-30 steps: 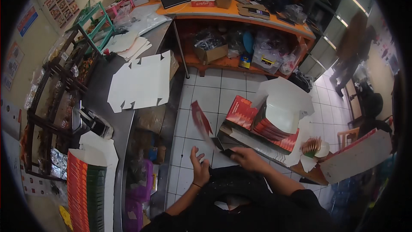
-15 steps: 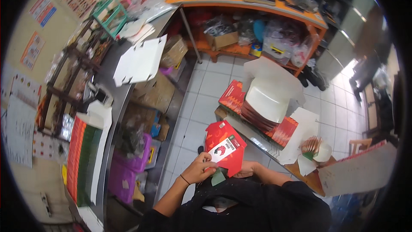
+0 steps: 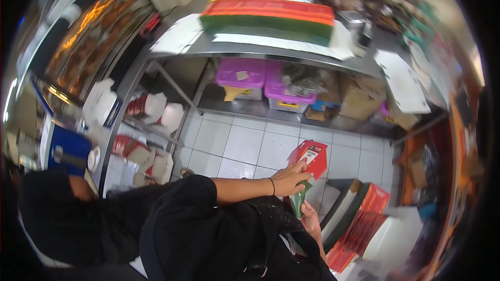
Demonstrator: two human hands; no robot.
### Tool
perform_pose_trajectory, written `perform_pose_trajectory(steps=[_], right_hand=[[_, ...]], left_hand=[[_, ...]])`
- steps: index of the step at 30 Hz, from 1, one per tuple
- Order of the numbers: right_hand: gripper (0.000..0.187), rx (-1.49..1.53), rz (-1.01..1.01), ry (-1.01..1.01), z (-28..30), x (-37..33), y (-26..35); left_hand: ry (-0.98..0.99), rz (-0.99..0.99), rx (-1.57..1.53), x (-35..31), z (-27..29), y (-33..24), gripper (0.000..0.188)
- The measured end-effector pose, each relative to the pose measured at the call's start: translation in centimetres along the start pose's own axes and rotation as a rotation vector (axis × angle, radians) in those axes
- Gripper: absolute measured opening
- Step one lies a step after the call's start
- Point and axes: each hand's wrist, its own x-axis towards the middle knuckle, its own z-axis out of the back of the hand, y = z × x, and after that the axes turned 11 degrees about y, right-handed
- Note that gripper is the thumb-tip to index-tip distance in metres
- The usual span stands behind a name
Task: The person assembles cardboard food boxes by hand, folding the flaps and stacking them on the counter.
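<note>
A red folding food carton (image 3: pixel 319 165) with a white label patch and a green flap (image 3: pixel 298 204) is held in front of my body, over the tiled floor. My left hand (image 3: pixel 291 179) is closed on the carton's near edge, its fingers bent over the red panel beside the label. Lower down, my right hand (image 3: pixel 311 219) is closed at the green flap, partly hidden by it. To the right of that hand lies a stack of nested red cartons (image 3: pixel 362 233) with pale insides.
A steel bench (image 3: pixel 364 62) runs across the far side, bearing a long row of red-and-green cartons (image 3: pixel 268 23) and a flat white sheet (image 3: pixel 403 83). Purple-lidded bins (image 3: pixel 247 73) sit underneath. At left are shelved cartons (image 3: pixel 151 106) and another person (image 3: pixel 44 203) in black, close by.
The view has swung left, bringing the bench across the front and the other person into sight. My right hand, earlier mostly behind the carton, now shows at the green flap.
</note>
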Motion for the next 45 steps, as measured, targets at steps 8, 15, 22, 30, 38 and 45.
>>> perform_pose_trajectory(steps=[8,15,22,30,38,45], right_hand=[[0.034,-0.54,-0.246,0.197,-6.0,7.7,-0.8],[0.03,-1.416,-0.327,0.348,-18.8,12.9,-3.3],[0.013,-1.592,0.539,0.515,-20.9,13.8,-5.2],[0.01,-1.894,0.603,0.493,-26.0,16.0,-8.9],[0.015,-1.952,0.613,0.365,-24.7,14.5,-10.4],[0.04,-1.944,0.561,0.439,-22.8,10.5,-7.6]], left_hand=[[0.014,0.138,-0.205,-11.8,1.4,6.9,0.019],[-0.414,0.311,-0.172,-22.3,0.0,12.2,0.024],[-0.954,0.487,-0.674,-27.0,0.9,13.8,0.02],[-0.687,0.443,-0.722,-30.3,7.0,8.7,0.021],[-0.747,0.348,-0.439,-27.0,4.8,9.9,0.021],[-0.61,0.39,-0.509,-23.8,4.8,7.5,0.02]])
